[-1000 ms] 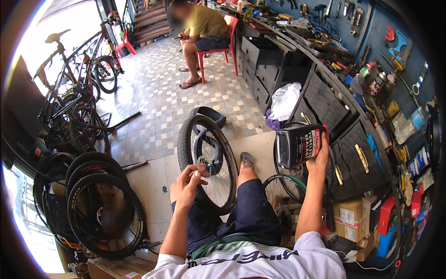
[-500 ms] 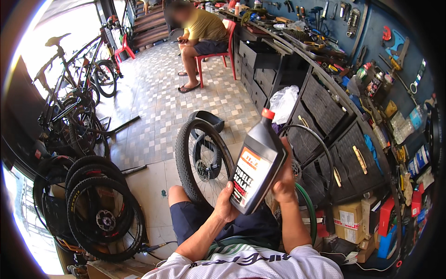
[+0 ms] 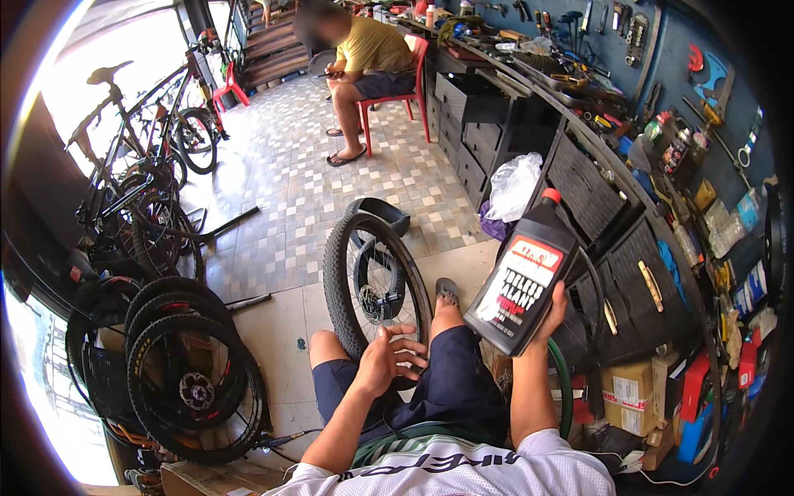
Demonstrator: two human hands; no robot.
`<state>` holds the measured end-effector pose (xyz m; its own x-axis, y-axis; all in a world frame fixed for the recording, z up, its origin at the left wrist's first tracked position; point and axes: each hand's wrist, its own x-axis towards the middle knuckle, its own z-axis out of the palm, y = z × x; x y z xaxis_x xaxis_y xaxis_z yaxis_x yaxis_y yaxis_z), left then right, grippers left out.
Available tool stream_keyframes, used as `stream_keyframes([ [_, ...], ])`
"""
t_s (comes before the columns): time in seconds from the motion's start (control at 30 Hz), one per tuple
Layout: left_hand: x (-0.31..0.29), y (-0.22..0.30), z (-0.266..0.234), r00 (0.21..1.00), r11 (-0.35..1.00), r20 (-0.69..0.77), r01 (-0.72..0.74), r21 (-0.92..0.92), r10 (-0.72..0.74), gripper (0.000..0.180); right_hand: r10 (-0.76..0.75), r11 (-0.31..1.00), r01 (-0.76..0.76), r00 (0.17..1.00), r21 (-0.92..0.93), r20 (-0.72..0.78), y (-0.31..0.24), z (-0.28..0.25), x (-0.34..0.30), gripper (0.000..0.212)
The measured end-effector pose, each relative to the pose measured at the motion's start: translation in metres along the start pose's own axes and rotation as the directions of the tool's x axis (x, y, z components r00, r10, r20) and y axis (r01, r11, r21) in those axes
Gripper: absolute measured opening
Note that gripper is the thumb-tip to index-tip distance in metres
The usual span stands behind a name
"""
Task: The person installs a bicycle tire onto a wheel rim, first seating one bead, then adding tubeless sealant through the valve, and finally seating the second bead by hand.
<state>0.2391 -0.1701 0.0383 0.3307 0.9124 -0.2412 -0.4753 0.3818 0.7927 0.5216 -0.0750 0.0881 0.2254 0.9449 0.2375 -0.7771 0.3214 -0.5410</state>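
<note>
Since the left hand [image 3: 385,360] has come off the black bottle [image 3: 521,285], which both hands were on half a second ago, the right hand [image 3: 549,321] bears it alone, clamped on its lower right side. The bottle has also shifted rightward; it is held up to the right of the right knee [image 3: 447,317], tilted, its red cap [image 3: 552,195] on and uppermost. I take this to leave the left hand free: its fingers are spread apart around nothing visible, though whether they touch the wheel [image 3: 376,303] just beyond, I cannot tell. The bottle's label [image 3: 532,252] faces the wearer, with a red block of pale lettering, bold white capitals and a smaller red line below, partly lost in glare. At left, yellow letters mark a tyre in a pile of wheels [image 3: 135,388]; at right, a brown carton [image 3: 624,397] carries a white sticker and red print. Behind the wheel shows a loose tyre [image 3: 397,220]. Farther off, tools and bottles crowd the worktop [image 3: 600,149], their labels too small to make out, and a person [image 3: 376,50] sits on a red chair [image 3: 419,91].
</note>
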Motion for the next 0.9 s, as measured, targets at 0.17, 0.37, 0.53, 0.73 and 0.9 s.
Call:
stream_keyframes([
  [0.17, -0.003, 0.007, -0.016, 0.996, 0.996, -0.047, -0.073, 0.047, 0.075, 0.071, 0.101, 0.988, -0.078, 0.981, 0.136, -0.167, -0.015, -0.01, 0.026, 0.075],
  [0.37, 0.002, 0.014, -0.021, 0.989, 0.989, -0.062, -0.131, 0.063, 0.135, 0.063, 0.002, 0.998, 0.008, 0.991, 0.07, -0.132, -0.015, -0.011, 0.023, 0.068],
  [0.53, -0.005, 0.017, -0.026, 0.983, 0.981, -0.091, -0.151, 0.119, 0.163, 0.061, -0.131, 0.991, 0.131, 0.991, -0.03, 0.025, -0.017, -0.008, 0.011, 0.07],
  [0.73, -0.006, 0.019, -0.032, 0.982, 0.977, -0.068, -0.164, 0.137, 0.175, 0.056, 0.038, 0.982, -0.038, 0.999, 0.183, 0.001, -0.034, -0.016, 0.039, 0.075],
  [0.9, -0.009, 0.018, -0.034, 0.976, 0.97, -0.078, -0.19, 0.151, 0.204, 0.053, -0.122, 0.976, 0.111, 0.991, -0.187, -0.048, -0.025, -0.005, 0.02, 0.07],
])
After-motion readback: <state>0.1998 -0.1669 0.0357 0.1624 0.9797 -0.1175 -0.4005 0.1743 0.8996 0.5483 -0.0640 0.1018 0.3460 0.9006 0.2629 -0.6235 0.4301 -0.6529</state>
